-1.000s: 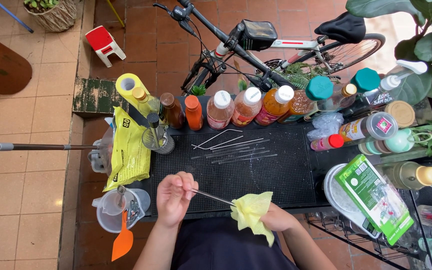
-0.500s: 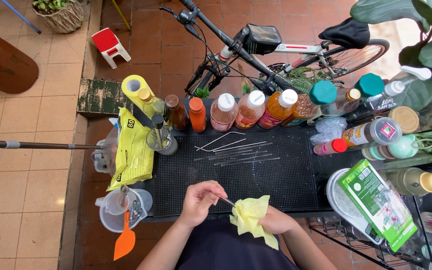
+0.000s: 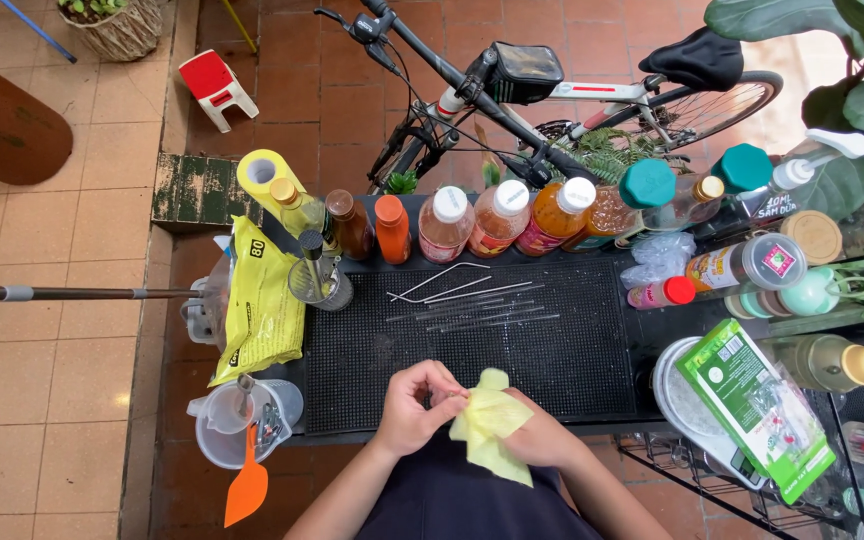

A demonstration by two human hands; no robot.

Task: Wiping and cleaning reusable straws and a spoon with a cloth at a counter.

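My right hand (image 3: 537, 437) holds a crumpled yellow cloth (image 3: 490, 432) above the near edge of a black ribbed mat (image 3: 472, 345). My left hand (image 3: 419, 402) is closed against the cloth, fingers pinched at its left side; the thin metal straw it was pulling on is hidden now. Several metal and clear straws (image 3: 472, 300) lie in a row on the far half of the mat, well away from both hands.
A row of capped bottles (image 3: 472, 220) lines the mat's far edge. A yellow bag (image 3: 260, 300) and a glass (image 3: 317, 283) stand at the left, a measuring jug (image 3: 237, 420) with an orange spatula (image 3: 245, 490) lower left. A green packet (image 3: 752, 400) lies right. A bicycle (image 3: 552, 90) stands behind.
My left hand has moved right along the straw until it meets the cloth. The straw, seen stretching between the hands earlier, is no longer visible.
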